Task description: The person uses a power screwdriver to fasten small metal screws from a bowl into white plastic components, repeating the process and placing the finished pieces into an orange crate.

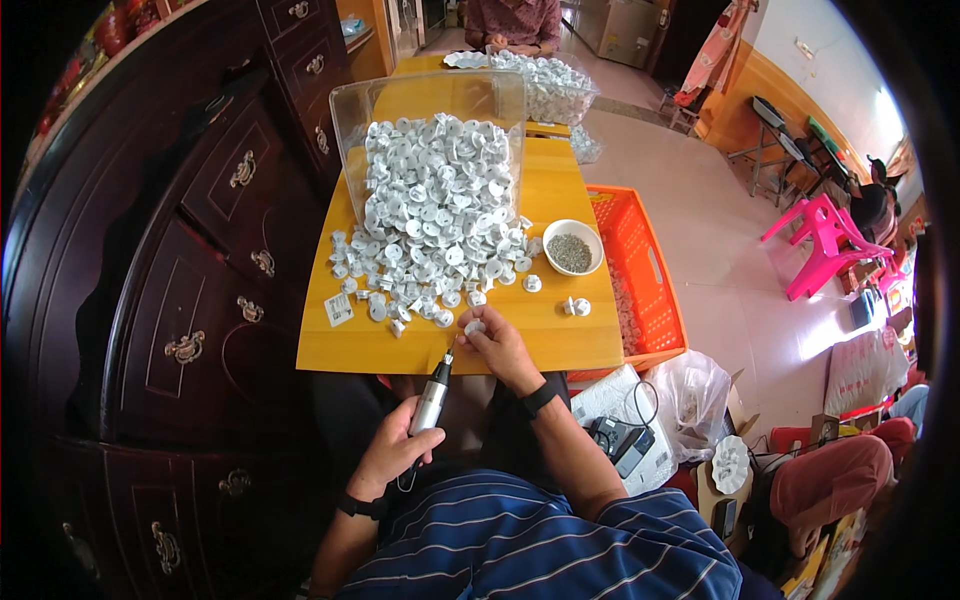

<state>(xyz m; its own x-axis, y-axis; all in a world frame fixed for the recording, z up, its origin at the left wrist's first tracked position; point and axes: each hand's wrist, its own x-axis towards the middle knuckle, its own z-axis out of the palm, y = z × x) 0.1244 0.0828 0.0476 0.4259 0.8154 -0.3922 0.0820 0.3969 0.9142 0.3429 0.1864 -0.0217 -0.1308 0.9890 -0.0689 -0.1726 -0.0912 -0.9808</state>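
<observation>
White is seen on the small round plastic parts (440, 195), silver and black on the cylindrical metal driver (430, 405); the blue cloth shirt (530, 545) is pale-striped.

Best classed as a home room in use for small assembly work. Identified as domestic by a dark wooden cabinet (150, 280) with ornate handles (185, 347), a glossy tiled floor (700, 270) and a pink stool (828, 222). Identified as a workplace by a yellow table (560, 345) spread with white parts (440, 190), a bowl (572, 227) of small metal pieces (570, 254), a screwdriver (430, 405) and an orange crate (655, 315). Shared with a second person (515, 22).
</observation>
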